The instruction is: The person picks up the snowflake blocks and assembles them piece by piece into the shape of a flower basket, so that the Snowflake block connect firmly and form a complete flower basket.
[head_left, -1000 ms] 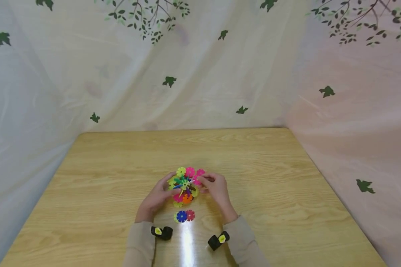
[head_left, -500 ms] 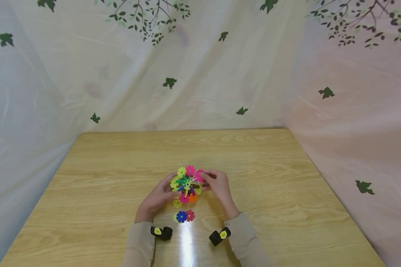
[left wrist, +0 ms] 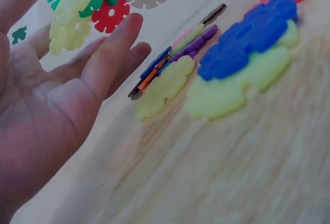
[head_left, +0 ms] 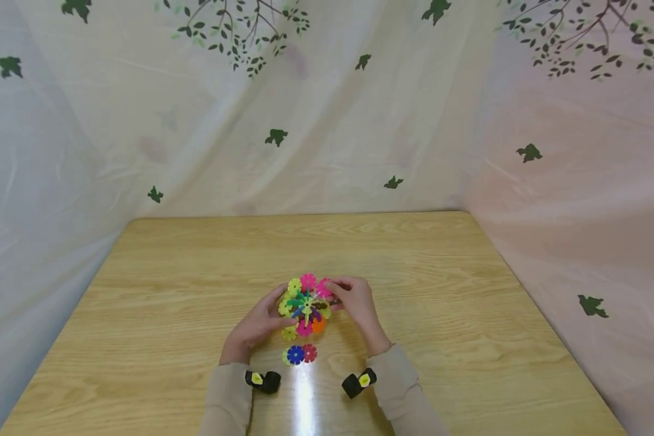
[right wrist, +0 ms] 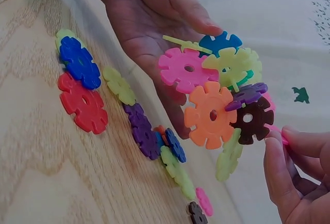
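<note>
A cluster of interlocking flower-shaped discs [head_left: 307, 306], in pink, yellow, green, brown, purple and orange, is between both hands in the head view. My left hand [head_left: 257, 321] holds its left side; in the right wrist view the thumb of that left hand [right wrist: 149, 22] touches a blue disc [right wrist: 220, 43]. At the cluster's right edge my right hand [head_left: 356, 303] pinches a pink disc, seen edge-on [right wrist: 279, 134] in the right wrist view, against the brown disc [right wrist: 252, 118]. Whether the pink disc is joined to the brown one I cannot tell.
Nearer the person, a blue disc [head_left: 295, 355] and a red disc [head_left: 309, 353] overlap a yellow-green one on the wooden table [head_left: 441, 272]. More discs, including a purple disc [right wrist: 142, 131], lie on the table beyond these. A printed curtain [head_left: 327, 121] stands behind the table.
The cluster has shifted slightly right and turned a little, so its orange disc sits further right. My right hand has moved slightly up and right. The left hand stays nearly in place.
</note>
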`<state>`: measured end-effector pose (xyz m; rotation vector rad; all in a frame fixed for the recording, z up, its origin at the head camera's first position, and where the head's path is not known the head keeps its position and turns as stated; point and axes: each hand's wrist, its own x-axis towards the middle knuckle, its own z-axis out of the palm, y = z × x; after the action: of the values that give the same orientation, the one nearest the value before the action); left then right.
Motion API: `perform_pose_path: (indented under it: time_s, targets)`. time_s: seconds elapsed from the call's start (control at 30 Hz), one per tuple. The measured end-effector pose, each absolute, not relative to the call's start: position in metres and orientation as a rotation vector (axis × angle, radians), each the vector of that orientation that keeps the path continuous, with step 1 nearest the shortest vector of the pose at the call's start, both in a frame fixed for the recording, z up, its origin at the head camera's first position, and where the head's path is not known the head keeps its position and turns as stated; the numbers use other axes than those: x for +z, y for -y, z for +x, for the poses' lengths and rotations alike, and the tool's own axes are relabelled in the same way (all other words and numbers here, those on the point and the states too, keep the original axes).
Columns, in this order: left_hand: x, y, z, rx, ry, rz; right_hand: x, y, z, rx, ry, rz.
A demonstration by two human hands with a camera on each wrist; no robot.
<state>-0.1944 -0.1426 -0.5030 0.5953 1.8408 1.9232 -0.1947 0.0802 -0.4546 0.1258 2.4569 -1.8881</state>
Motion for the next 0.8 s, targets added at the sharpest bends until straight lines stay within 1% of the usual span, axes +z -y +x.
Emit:
perform_pose_path:
  time_s: [0.43,0.8]
  targets:
    - [-0.5045,0.1435,-0.1949,1.800,-1.917,0.670,-0.4551,-0.0791,-0.1996,-1.846,-2.436,0.076]
    - [-0.5043,0.1434,-0.1927,1.787,-1.890,0.652,-0.4535,-0.0712,-0.1984,-1.837,-2.444,-0.038]
